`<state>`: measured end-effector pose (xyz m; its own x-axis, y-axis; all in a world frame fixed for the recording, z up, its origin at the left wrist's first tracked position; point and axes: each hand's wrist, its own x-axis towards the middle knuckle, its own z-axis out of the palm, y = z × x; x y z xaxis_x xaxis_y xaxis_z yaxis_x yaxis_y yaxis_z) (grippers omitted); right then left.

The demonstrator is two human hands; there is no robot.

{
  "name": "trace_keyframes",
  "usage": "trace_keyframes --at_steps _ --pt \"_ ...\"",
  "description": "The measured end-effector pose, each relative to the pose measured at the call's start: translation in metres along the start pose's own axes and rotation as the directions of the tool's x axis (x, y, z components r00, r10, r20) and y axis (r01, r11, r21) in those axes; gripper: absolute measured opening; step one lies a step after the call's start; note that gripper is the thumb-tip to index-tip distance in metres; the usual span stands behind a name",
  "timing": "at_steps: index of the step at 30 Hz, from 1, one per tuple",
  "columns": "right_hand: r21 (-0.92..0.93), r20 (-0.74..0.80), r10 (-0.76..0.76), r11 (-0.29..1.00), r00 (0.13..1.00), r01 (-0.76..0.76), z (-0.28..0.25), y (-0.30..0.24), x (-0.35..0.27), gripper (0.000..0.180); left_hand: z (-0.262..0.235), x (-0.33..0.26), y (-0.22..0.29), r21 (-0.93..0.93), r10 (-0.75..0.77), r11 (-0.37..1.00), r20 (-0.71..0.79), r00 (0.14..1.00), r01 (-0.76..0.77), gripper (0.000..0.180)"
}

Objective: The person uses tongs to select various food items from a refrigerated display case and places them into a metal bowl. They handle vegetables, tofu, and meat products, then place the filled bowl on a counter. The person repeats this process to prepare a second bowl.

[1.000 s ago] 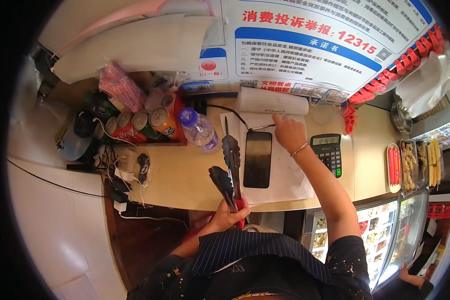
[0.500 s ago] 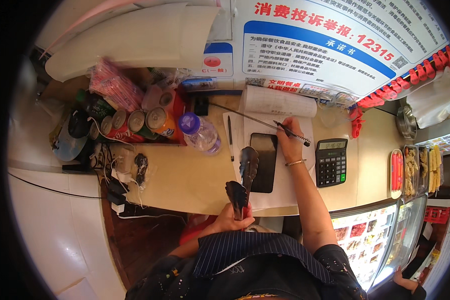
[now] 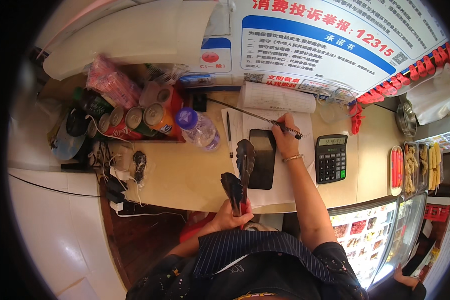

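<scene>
My left hand [image 3: 230, 218] is closed round the lower end of black tongs [image 3: 245, 162], whose two scalloped jaws stand apart and point up over the counter's near edge. In my right hand [image 3: 286, 140] is a dark pen [image 3: 281, 125] on a coiled tether that runs left to a small black base [image 3: 199, 102]. That hand rests on paper sheets [image 3: 304, 131], below a notepad [image 3: 280, 97] with its pages turned up. Beside its wrist lies a dark phone [image 3: 261, 160]. The pen's tip is hard to make out.
A calculator [image 3: 331, 159] lies right of my forearm. Left are a second pen [image 3: 229, 134], a purple-capped bottle [image 3: 197, 129], a box of drink cans [image 3: 155, 117] and tangled cables [image 3: 120, 167]. Food trays [image 3: 410, 170] stand far right, above a lit display case [image 3: 367, 235]; another person's hand [image 3: 405, 278] is lower right.
My right hand has shifted slightly down and left with the pen, and the tether has swung lower. The tongs have moved a little left in my left hand.
</scene>
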<state>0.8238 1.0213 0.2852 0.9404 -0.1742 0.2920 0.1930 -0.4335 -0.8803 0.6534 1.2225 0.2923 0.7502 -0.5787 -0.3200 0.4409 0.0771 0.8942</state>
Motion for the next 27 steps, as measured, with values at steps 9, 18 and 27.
trace_keyframes --at_steps 9,18,27 --pt "0.199 0.007 0.023 0.980 1.000 -0.023 0.000 0.018 0.001 0.013 -0.001 0.002 -0.011 0.035 0.047 0.998 -0.030 0.998 -0.046 0.029" --pt "0.125 0.025 0.150 0.980 0.988 -0.152 -0.013 0.003 0.007 0.012 -0.001 0.000 -0.010 0.032 0.066 0.997 -0.057 0.996 -0.064 0.028" --pt "-0.673 0.241 0.052 0.728 0.969 0.128 -0.070 -0.035 -0.051 0.019 0.022 0.006 -0.020 0.070 0.197 0.979 -0.071 0.978 -0.192 0.031"
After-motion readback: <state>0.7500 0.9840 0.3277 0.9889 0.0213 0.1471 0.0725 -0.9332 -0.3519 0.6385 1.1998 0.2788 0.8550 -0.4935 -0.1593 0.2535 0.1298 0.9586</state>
